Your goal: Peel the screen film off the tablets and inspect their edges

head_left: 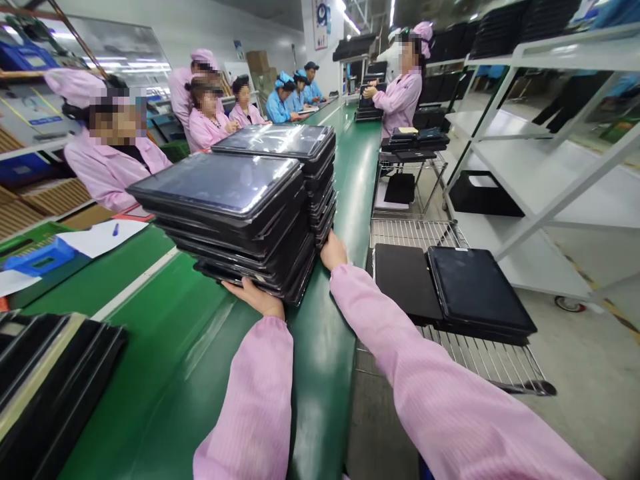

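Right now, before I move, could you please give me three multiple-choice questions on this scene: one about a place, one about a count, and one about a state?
1. Where is the wire rack?
A) right of the belt
B) on the belt
C) under the stack

2. How many black cases lie side by side on the rack?
A) one
B) two
C) five

3. How are the left hand and right hand at the stack?
A) gloved
B) bare
C) hidden in sleeves

1: A, the rack stands beside the belt's right edge.
2: B, two cases lie there together.
3: B, skin shows beyond the pink sleeves.

Light: bright, even, from ceiling lamps point(349, 22). Glare: white streaks on top tray point(270, 140). Shadows: soft. Distortion: wide-angle bowing toward edges, shelves point(500, 157) slanted.
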The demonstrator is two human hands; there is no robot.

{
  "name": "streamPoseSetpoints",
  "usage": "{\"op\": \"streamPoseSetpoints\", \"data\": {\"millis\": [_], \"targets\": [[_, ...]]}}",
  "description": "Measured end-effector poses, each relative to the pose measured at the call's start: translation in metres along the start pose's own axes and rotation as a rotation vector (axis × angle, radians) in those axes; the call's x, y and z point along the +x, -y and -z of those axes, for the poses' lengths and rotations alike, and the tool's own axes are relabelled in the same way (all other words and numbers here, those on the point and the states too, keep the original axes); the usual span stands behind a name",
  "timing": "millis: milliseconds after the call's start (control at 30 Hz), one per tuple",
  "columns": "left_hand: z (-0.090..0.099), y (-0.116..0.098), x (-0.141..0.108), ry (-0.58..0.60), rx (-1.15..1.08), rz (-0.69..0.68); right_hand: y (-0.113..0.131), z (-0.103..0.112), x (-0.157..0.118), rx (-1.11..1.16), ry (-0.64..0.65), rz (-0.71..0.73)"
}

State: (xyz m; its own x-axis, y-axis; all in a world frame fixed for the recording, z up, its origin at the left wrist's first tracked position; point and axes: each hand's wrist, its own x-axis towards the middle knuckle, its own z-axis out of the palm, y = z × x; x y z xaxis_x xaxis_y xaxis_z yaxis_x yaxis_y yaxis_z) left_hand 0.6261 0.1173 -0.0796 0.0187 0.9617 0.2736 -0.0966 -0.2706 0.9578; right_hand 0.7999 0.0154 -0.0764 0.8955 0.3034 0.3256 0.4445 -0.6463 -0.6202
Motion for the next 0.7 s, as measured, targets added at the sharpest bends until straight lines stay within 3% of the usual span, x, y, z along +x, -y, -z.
{"op": "streamPoseSetpoints", "data": {"millis": [133, 267, 433, 700], "targets": [[0.002, 0.0, 0.004, 0.016, 0.032, 0.037, 0.007, 0.01, -0.044, -0.136, 0.063, 0.098], [0.01, -0.002, 0.006, 0.077, 0.09, 0.018, 0.009, 0.019, -0.07, -0.22, 0.122, 0.167], [0.025, -0.003, 0.006, 0.174, 0.148, 0.002, 0.007, 0.025, -0.08, -0.265, 0.18, 0.202], [0.042, -0.004, 0.003, 0.217, 0.176, 0.007, 0.007, 0.025, -0.079, -0.26, 0.198, 0.202]]}}
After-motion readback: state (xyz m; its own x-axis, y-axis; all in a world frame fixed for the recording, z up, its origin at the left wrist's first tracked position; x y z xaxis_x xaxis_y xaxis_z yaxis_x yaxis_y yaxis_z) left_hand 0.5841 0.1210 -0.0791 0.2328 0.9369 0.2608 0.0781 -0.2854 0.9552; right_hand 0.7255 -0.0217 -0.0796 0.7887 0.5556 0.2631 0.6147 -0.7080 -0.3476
